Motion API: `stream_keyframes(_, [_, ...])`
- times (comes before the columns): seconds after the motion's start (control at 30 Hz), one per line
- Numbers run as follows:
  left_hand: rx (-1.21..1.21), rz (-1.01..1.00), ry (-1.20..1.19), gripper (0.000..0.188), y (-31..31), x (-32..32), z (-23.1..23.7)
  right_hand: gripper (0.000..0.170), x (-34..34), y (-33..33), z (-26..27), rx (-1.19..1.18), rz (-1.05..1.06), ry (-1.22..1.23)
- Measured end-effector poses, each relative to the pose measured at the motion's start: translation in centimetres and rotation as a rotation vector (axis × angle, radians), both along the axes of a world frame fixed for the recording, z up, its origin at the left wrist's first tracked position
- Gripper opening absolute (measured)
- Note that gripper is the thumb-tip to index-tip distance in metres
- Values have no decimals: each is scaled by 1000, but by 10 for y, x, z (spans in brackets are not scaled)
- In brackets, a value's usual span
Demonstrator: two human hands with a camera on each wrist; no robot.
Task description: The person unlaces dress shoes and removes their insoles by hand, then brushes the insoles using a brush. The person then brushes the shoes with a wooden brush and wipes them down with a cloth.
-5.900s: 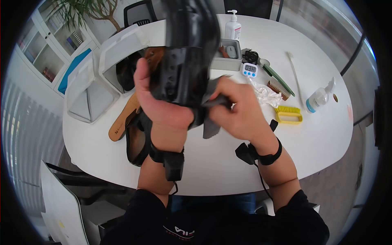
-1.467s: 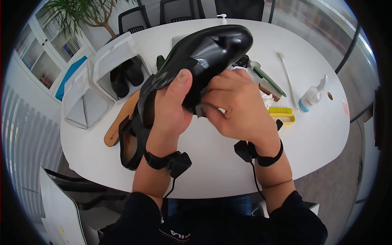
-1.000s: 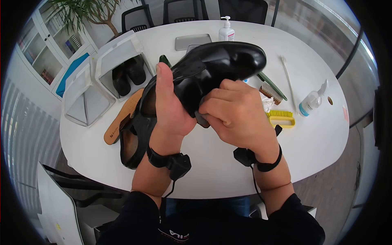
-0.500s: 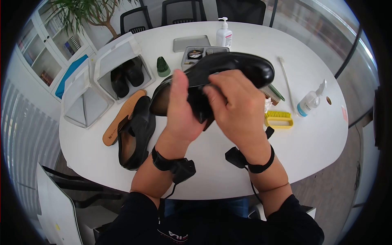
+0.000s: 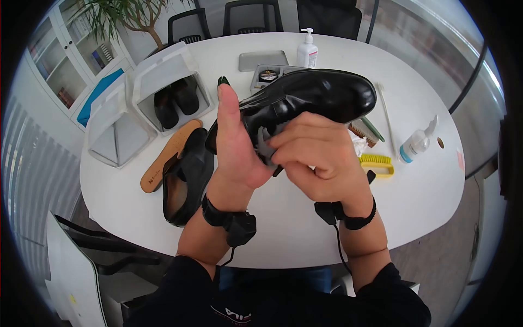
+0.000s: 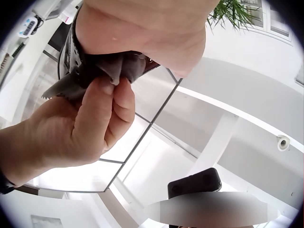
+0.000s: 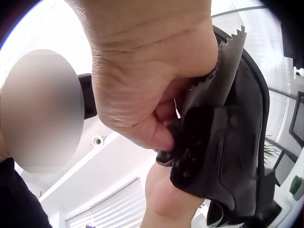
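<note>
Above the table, my left hand (image 5: pixel 238 147) holds a black leather shoe (image 5: pixel 321 90) with its toe pointing right. The thumb stands up at the heel end, and the other fingers are hidden by the shoe. My right hand (image 5: pixel 327 155) pinches a grey cloth (image 5: pixel 263 146) against the side of the shoe. In the right wrist view the cloth (image 7: pixel 228 69) shows a zigzag edge and lies along the shoe (image 7: pixel 237 156). Thumb and fingertips of the right hand (image 6: pixel 90 118) nip the cloth in the left wrist view.
A second black shoe (image 5: pixel 202 158) lies beside a tan insole (image 5: pixel 163 163) at the left. Behind them, a clear-fronted box (image 5: pixel 143 73) holds dark shoes. A yellow brush (image 5: pixel 379 168), a spray bottle (image 5: pixel 415 146) and a pump bottle (image 5: pixel 308 55) stand around.
The shoe has swung from toe-up, through a slant, to nearly level with its toe at the right. In the last half second my right hand has slid lower, and the grey cloth shows again.
</note>
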State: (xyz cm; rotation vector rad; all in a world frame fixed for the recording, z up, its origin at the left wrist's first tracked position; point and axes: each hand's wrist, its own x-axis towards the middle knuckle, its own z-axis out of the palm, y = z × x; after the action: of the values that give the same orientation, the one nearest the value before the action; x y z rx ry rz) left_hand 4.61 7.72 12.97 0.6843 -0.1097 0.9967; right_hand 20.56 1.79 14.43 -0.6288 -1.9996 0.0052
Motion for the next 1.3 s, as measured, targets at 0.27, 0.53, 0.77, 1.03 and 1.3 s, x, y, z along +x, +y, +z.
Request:
stream_keyframes(0.27, [-40,50,-14,81,-10,9,4,30,-19,8,-7,179,-269,117])
stream_keyframes(0.53, [25,-30,14,93,8,-12,0,19,-17,-2,-4,18,88,53])
stream_keyframes(0.77, [-61,67,37,99,-1,4,8,16,0,2,-1,219,-544,-61])
stream_keyframes(1.03, [-20,-52,-126,90,-1,1,-6,24,-28,4,-8,218,-406,183])
stream_keyframes(1.3, [49,-43,-141,65,-11,0,2,16,-7,8,-3,620,-608,6])
